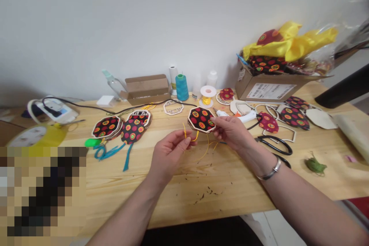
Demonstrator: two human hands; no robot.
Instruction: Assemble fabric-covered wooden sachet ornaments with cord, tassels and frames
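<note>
Between thumb and fingers, my right hand (pixel 230 130) grips the edge of an octagonal ornament (pixel 201 118), dark floral fabric in a pale wooden frame. My left hand (pixel 173 148) is pinched on a yellow cord (pixel 197 136) that runs from the ornament's lower edge. A thin loop of yellow thread hangs below the ornament, over the table. To the left lie a stack of similar octagonal ornaments (pixel 106 127) and a floral piece (pixel 134 127) with a teal ribbon (pixel 127 157).
Black-handled scissors (pixel 276 144) and a white glue gun (pixel 247 117) lie right of my hands. Behind stand a teal thread cone (pixel 182 87), a yellow thread spool (pixel 206 100) and a cardboard box (pixel 265 84) of fabric. A black cable (pixel 115 113) crosses the table (pixel 161 203). Green string (pixel 315 164) sits far right.
</note>
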